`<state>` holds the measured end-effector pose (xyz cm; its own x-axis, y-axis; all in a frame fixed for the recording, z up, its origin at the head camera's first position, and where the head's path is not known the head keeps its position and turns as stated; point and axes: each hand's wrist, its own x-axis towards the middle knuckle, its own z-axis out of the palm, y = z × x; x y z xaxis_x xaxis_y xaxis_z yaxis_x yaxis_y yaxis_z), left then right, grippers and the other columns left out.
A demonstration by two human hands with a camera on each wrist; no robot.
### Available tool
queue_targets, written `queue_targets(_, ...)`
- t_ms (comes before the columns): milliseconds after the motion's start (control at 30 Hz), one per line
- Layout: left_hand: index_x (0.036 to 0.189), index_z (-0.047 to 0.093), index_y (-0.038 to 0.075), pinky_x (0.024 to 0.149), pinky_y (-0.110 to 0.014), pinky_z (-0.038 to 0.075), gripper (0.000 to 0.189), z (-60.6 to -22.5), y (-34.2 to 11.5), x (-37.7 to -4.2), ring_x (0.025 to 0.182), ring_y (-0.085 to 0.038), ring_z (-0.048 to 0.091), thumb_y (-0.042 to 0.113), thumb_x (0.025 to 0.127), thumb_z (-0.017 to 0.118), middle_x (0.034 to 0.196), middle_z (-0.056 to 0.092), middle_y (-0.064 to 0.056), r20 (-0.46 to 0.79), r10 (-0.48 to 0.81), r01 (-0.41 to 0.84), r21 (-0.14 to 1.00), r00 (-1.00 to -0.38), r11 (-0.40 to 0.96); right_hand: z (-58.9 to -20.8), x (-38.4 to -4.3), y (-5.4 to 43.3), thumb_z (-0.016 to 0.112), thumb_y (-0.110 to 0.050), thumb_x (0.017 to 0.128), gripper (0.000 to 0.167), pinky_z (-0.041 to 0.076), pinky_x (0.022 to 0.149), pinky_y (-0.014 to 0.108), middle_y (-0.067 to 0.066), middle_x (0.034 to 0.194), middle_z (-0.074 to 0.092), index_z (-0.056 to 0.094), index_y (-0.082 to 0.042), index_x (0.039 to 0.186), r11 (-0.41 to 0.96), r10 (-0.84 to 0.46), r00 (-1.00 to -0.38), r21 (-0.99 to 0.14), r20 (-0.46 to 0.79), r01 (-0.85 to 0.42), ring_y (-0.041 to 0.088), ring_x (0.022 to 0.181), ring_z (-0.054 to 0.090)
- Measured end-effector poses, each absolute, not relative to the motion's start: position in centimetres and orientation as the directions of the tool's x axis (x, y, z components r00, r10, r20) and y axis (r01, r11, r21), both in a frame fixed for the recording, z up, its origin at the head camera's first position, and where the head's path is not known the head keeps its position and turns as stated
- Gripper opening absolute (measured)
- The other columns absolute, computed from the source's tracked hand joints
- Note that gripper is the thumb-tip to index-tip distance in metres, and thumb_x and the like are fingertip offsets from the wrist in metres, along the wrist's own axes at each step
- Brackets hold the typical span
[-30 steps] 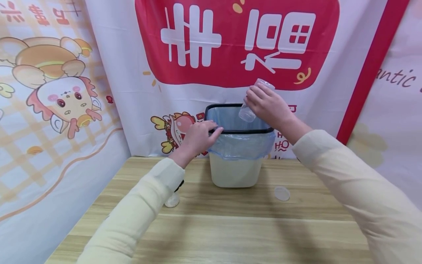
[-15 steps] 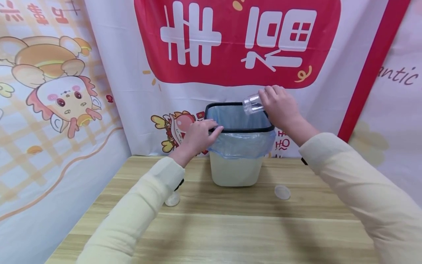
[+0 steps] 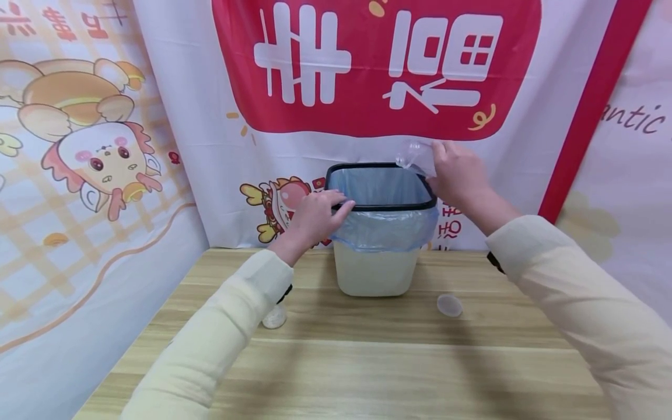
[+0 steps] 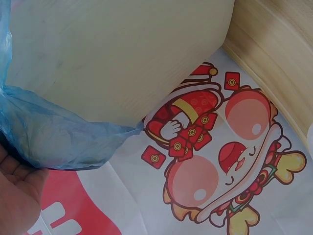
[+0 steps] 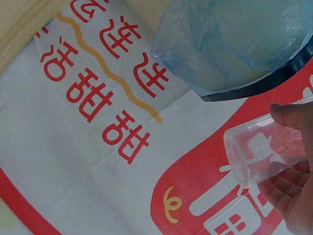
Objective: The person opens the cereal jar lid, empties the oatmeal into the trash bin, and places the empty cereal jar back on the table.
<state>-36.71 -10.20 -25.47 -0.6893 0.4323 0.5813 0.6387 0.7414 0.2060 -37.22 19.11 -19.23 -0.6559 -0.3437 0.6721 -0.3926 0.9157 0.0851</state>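
My right hand point(image 3: 458, 174) grips a clear plastic jar point(image 3: 417, 157) just above the back right corner of the trash can point(image 3: 375, 274). The jar lies tilted, its far end pointing left over the can. In the right wrist view my thumb and fingers wrap round the jar point(image 5: 261, 147), which looks see-through. My left hand point(image 3: 315, 219) holds the can's black rim point(image 3: 388, 207) at its left side. A light blue bag point(image 3: 385, 230) lines the can and folds over the rim. In the left wrist view the fingers point(image 4: 29, 178) press against the bag's edge.
A round translucent lid point(image 3: 450, 305) lies on the wooden table point(image 3: 367, 373), right of the can. Left of the can, a small whitish round thing point(image 3: 275, 317) is partly hidden by my left sleeve. A printed cloth point(image 3: 294, 149) hangs close behind the can.
My right hand has moved right from over the can's opening, and the jar has turned from steeply tilted down to nearly sideways. The left hand stays at the rim.
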Motion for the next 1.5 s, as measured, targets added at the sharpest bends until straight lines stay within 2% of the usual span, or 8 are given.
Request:
queue_targets(333, 0.123, 0.068, 0.008, 0.098, -0.037, 0.047, 0.037, -25.4, -10.2, -36.6, 0.118, -0.025, 0.059, 0.034, 0.099, 0.056, 0.127, 0.063, -0.012, 0.569, 0.435, 0.639, 0.220, -0.698, 0.737, -19.7, -36.7, 20.2, 0.082, -0.021, 0.078, 0.071, 0.052, 0.083, 0.059, 0.022, 0.118, 0.057, 0.045, -0.003, 0.136, 0.902, -0.179, -0.765, -0.207, 0.619, -0.378, 0.040, 0.098, 0.061)
queue_targets(467, 0.123, 0.068, 0.008, 0.099, -0.037, 0.047, 0.037, -25.4, -10.2, -36.6, 0.118, -0.025, 0.059, 0.034, 0.099, 0.056, 0.126, 0.063, -0.012, 0.575, 0.435, 0.641, 0.215, -0.693, 0.737, -20.0, -36.4, 20.8, 0.082, -0.021, 0.078, 0.068, 0.052, 0.080, 0.060, 0.021, 0.115, 0.058, 0.047, -0.003, 0.133, 0.887, -0.141, -0.788, -0.277, 0.599, -0.369, 0.040, 0.096, 0.061)
queue_targets(733, 0.122, 0.068, 0.008, 0.098, -0.037, 0.047, 0.037, -25.4, -10.2, -36.6, 0.116, -0.025, 0.059, 0.033, 0.099, 0.057, 0.125, 0.064, -0.013, 0.584, 0.437, 0.647, 0.209, -0.684, 0.734, -20.9, -35.8, 21.7, 0.081, -0.027, 0.078, 0.065, 0.054, 0.075, 0.058, 0.021, 0.110, 0.058, 0.048, -0.002, 0.127, 0.874, -0.086, -0.812, -0.347, 0.578, -0.339, 0.039, 0.092, 0.059)
queue_targets(1000, 0.121, 0.069, 0.008, 0.097, -0.037, 0.048, 0.036, -25.4, -10.2, -36.6, 0.115, -0.024, 0.060, 0.033, 0.098, 0.057, 0.125, 0.064, -0.012, 0.589, 0.445, 0.653, 0.195, -0.675, 0.732, -21.8, -35.3, 22.6, 0.079, -0.032, 0.080, 0.065, 0.055, 0.076, 0.056, 0.021, 0.112, 0.056, 0.047, -0.001, 0.127, 0.861, -0.040, -0.831, -0.403, 0.555, -0.311, 0.039, 0.095, 0.058)
queue_targets(1200, 0.122, 0.069, 0.008, 0.097, -0.036, 0.048, 0.037, -25.4, -10.2, -36.7, 0.115, -0.024, 0.061, 0.034, 0.098, 0.057, 0.125, 0.064, -0.012, 0.585, 0.442, 0.649, 0.199, -0.680, 0.734, -22.8, -35.0, 23.1, 0.078, -0.031, 0.081, 0.068, 0.055, 0.078, 0.056, 0.022, 0.116, 0.055, 0.044, 0.000, 0.131, 0.839, -0.006, -0.855, -0.462, 0.519, -0.287, 0.039, 0.098, 0.057)
queue_targets(1500, 0.122, 0.068, 0.009, 0.097, -0.036, 0.048, 0.037, -25.4, -10.2, -36.6, 0.116, -0.024, 0.060, 0.034, 0.099, 0.056, 0.126, 0.064, -0.011, 0.575, 0.437, 0.642, 0.211, -0.692, 0.738, -24.5, -34.7, 23.8, 0.074, -0.039, 0.084, 0.072, 0.054, 0.080, 0.055, 0.023, 0.122, 0.053, 0.042, 0.001, 0.135, 0.823, 0.002, -0.869, -0.495, 0.494, -0.280, 0.039, 0.102, 0.056)
